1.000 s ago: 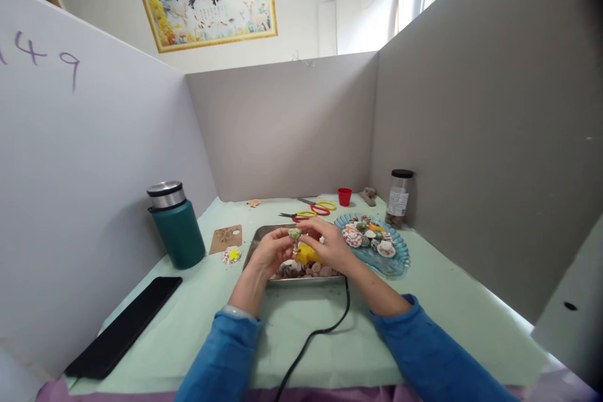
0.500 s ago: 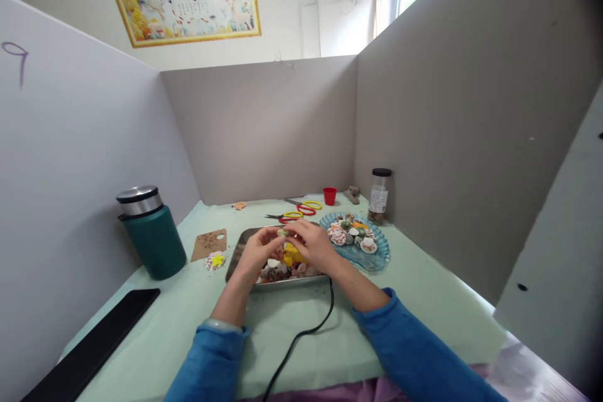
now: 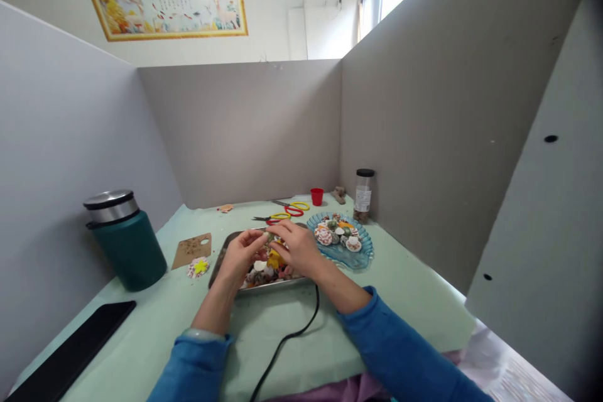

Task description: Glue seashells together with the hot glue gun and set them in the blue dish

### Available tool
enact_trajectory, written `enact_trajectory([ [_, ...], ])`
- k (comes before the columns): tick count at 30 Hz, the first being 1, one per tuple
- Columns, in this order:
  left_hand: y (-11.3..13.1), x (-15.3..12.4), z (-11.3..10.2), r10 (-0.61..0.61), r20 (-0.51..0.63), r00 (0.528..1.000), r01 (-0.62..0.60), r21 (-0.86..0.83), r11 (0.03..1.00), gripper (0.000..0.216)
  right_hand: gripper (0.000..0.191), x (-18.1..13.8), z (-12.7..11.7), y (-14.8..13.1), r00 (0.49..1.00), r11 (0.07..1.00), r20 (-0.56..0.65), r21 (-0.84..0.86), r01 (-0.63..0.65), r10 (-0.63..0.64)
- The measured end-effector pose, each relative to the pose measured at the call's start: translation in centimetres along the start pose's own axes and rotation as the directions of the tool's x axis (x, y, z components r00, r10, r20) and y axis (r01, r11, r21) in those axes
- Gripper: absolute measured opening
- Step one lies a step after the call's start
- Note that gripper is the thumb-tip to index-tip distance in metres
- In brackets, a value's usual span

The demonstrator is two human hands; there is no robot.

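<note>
My left hand (image 3: 244, 255) and my right hand (image 3: 296, 246) meet above a metal tray (image 3: 277, 286), fingertips pinched together. Between them is a small pale-green piece (image 3: 269, 237), mostly covered by the fingers, so its kind is unclear. Inside the tray lie small mixed pieces, white, brown and pinkish, along with a yellow one (image 3: 275, 259). Right of the tray, a blue scalloped glass plate (image 3: 366, 257) holds several round patterned pieces (image 3: 324, 236). To the left, a round speckled piece with a yellow star shape (image 3: 200, 267) lies beside a brown card (image 3: 187, 252).
Two pairs of scissors (image 3: 294, 211) lie behind the tray, near a red cup (image 3: 317, 196). A lidded clear jar (image 3: 362, 198) stands at the right panel. At left are a green flask (image 3: 129, 248) and a black flat object (image 3: 80, 348). A black cable (image 3: 292, 336) runs toward me.
The view has turned slightly to the right, so everything appears further left. Both hands stay together over the tray with the small piece, their fingers shifting slightly.
</note>
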State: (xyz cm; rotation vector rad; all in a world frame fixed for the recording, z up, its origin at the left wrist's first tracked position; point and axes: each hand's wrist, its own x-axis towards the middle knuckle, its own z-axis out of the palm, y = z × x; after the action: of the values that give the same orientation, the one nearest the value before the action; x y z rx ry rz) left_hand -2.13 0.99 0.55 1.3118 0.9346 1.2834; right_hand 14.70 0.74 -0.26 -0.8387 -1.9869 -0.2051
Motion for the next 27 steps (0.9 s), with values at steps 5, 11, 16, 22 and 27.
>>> enact_trajectory([
  [5, 0.3, -0.2, 0.0, -0.021, 0.005, 1.0, 0.021, -0.034, 0.999, 0.045, 0.022, 0.5, -0.9, 0.0, 0.999, 0.998, -0.01, 0.013, -0.054, 0.054],
  [11, 0.6, -0.1, -0.1, -0.045, -0.084, 0.995, 0.042, -0.042, 0.998, 0.046, 0.022, 1.1, -5.9, 5.9, 0.943, 0.938, -0.001, -0.109, -0.33, 0.331],
  [16, 0.1, 0.1, -0.4, -0.052, -0.067, 0.996, 0.048, -0.05, 0.998, 0.045, 0.018, 0.4, -9.0, 11.8, 0.838, 0.837, 0.171, -0.305, -0.455, 0.518],
  [22, -0.1, 0.1, -0.7, -0.046, -0.065, 0.997, 0.043, -0.043, 0.998, 0.042, 0.019, 0.5, -8.5, 13.8, 0.815, 0.844, 0.292, -0.374, -0.383, 0.5],
  [27, -0.1, 0.2, -0.6, -0.063, -0.075, 0.995, 0.06, -0.043, 0.997, 0.041, 0.022, 1.5, -6.6, 14.8, 0.788, 0.831, 0.357, -0.451, -0.325, 0.501],
])
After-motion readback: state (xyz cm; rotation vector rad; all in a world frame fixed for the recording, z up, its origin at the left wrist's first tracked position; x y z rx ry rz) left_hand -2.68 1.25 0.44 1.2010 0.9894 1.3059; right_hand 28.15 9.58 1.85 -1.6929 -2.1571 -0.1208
